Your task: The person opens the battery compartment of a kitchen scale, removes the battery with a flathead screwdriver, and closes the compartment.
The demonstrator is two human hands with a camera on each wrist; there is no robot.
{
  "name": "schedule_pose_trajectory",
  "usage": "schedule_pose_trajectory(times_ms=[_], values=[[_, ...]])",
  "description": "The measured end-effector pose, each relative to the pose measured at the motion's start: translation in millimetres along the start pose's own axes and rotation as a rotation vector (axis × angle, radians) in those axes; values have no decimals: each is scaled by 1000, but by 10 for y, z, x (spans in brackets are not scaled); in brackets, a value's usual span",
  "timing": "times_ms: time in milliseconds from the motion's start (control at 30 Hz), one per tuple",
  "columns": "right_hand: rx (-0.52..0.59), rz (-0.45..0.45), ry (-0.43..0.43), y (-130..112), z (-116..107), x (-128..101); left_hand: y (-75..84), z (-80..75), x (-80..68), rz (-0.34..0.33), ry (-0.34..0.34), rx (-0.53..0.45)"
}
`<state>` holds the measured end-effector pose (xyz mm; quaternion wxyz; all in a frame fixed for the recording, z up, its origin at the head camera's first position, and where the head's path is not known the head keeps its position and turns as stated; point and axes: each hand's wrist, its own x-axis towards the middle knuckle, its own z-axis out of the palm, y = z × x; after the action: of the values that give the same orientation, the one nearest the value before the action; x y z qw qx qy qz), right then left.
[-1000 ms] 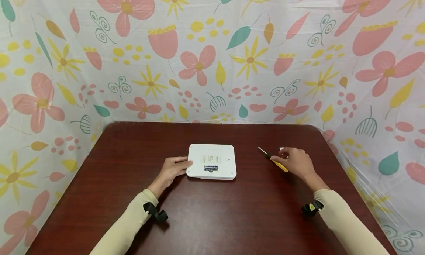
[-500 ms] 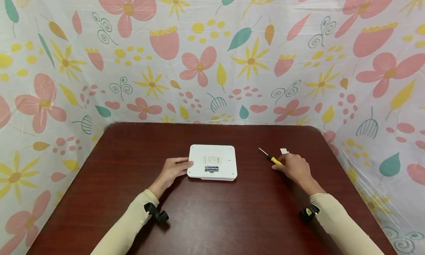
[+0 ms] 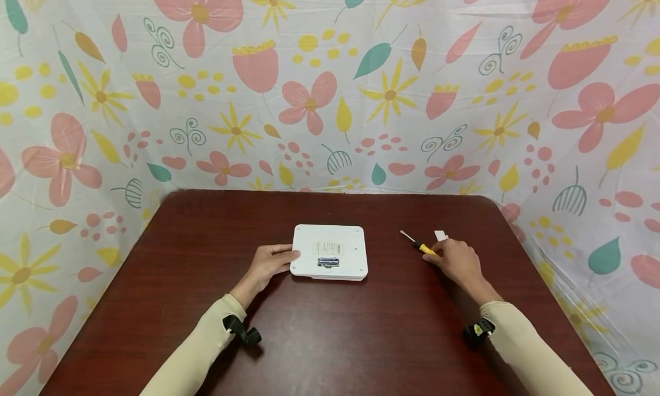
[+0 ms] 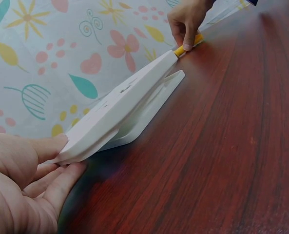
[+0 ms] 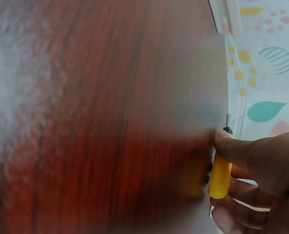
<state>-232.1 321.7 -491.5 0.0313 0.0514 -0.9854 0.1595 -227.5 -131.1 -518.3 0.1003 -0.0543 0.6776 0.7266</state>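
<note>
My left hand point(image 3: 269, 264) grips the left edge of a white, flat, square device point(image 3: 330, 241), thumb on top and fingers underneath. Its upper face has a label and an uncovered compartment holding batteries point(image 3: 328, 262). In the left wrist view the device point(image 4: 120, 105) slopes, with a thinner white part under it touching the table. To the right, my right hand point(image 3: 459, 263) holds a screwdriver point(image 3: 428, 250) by its yellow handle, its tip pointing away and left. In the right wrist view the thumb presses along the handle point(image 5: 220, 178), with the fingers behind.
A small flat white piece point(image 3: 440, 235) lies just beyond my right hand. The dark reddish-brown table point(image 3: 361, 338) ends at a flower-printed cloth point(image 3: 330, 98) along the back and both sides.
My right hand has shifted slightly left and taken hold of the screwdriver's handle. More of the small white piece now shows. The left hand and the device have stayed put.
</note>
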Motion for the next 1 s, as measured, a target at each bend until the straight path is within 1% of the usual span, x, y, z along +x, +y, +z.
schedule_pose_trajectory(times_ms=[200, 467, 667, 900, 1000], values=[[24, -31, 47, -5, -13, -15, -6, 4, -2, -1, -2, 5], [76, -83, 76, -103, -109, -64, -20, -7, 11, -4, -2, 4], [96, -156, 92, -252, -224, -85, -11, -28, 30, -20, -19, 19], [107, -261, 60, -515, -403, -112, -13, -39, 30, -17, -34, 36], [103, -299, 63, -635, -468, -122, -18, -35, 35, -23, -32, 31]])
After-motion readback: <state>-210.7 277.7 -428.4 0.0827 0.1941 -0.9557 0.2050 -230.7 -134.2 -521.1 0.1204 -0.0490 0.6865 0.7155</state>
